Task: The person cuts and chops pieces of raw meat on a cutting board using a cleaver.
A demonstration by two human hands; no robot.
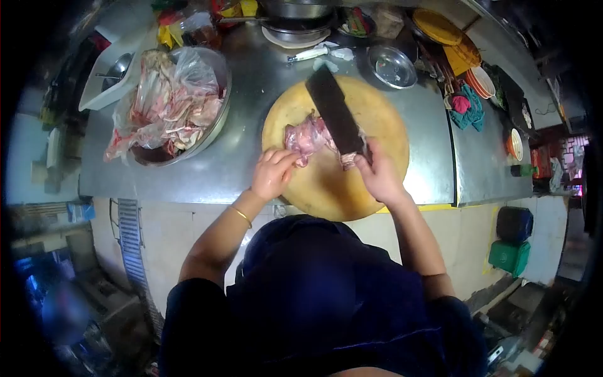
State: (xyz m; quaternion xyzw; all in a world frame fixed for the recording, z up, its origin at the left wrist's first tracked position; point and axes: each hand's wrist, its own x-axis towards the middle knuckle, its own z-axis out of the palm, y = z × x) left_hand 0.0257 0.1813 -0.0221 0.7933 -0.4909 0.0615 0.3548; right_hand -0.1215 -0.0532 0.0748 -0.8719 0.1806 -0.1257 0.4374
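Observation:
A round wooden chopping board (383,119) lies on the steel counter in front of me. On it rests a piece of raw meat (303,139), pink and ragged, with a smaller bit of it by the blade's near end. My left hand (274,173) grips the near left edge of the meat, fingers curled. My right hand (379,176) is closed around the handle of a large dark cleaver (336,113), and the handle is mostly hidden in the fist. The broad blade slants up and left across the meat's right part and hides some of it.
A big metal basin (220,119) at left holds raw meat and bones (179,103) in plastic. Behind it is a white tub (94,94). Beyond the board lie a white-handled tool (311,54) and a round metal dish (392,67). A teal cloth (468,116) lies at right.

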